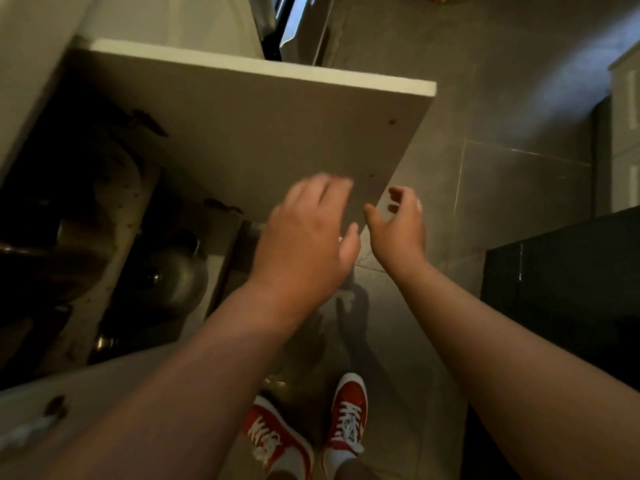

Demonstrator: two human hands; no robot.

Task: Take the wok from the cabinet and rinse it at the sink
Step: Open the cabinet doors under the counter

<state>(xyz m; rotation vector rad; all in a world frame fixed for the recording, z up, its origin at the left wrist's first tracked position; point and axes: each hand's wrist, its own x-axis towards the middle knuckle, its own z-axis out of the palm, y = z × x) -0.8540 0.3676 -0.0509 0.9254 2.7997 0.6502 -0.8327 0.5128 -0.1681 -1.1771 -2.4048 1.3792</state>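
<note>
A low cabinet stands open at the left, its white door swung out over the floor. Inside, in the dark, sits a round metal lid or pan with a knob; I cannot tell whether it is the wok. My left hand hovers in front of the door's lower corner, fingers spread, holding nothing. My right hand is just right of that corner, fingers curled apart, also empty and apart from the door edge.
A second white door hangs open at the lower left. Dark pots fill the cabinet's left shelf. A black unit stands at the right on the grey tiled floor. Red sneakers are below.
</note>
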